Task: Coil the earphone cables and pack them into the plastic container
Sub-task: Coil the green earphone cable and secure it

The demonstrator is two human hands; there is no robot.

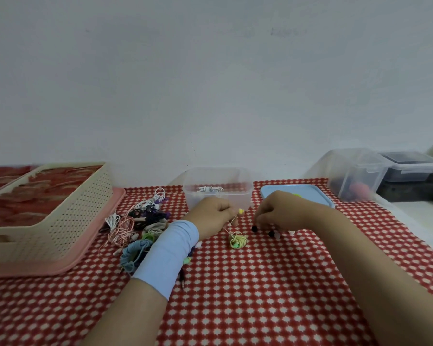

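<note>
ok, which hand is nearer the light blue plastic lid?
Right. Right hand just in front of the light blue plastic lid; left hand farther left.

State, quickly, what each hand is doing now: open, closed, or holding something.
Left hand: pinches the yellow earphone cable.
Right hand: pinches a black earbud on the tablecloth.

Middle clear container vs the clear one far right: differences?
Contents: the middle clear container holds one white cable bundle. The far-right clear container holds dark and pinkish things, too blurred to name.
Place: the middle one stands at the centre back of the red checked cloth. The far-right one stands at the cloth's right edge, beside a dark lidded box.
Height: the far-right one looks taller.
Shared: both are translucent plastic and stand near the wall.
</note>
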